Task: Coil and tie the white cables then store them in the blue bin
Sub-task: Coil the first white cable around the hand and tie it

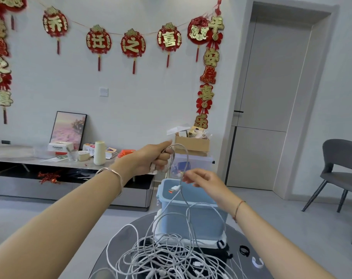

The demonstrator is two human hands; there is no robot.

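Observation:
My left hand is raised above the table and grips loops of a white cable, fingers curled round them. My right hand pinches the same cable a little lower and to the right. The cable's USB plug with an orange tip dangles between my hands, over the blue bin. From there the cable trails down into a tangled pile of several white cables on the dark round table. The bin stands just behind the pile, and nothing shows inside the part of it I can see.
A black cable tie and a white one lie on the table right of the pile. Behind stand a low TV cabinet with clutter, a cardboard box on a clear container, and a grey chair at right.

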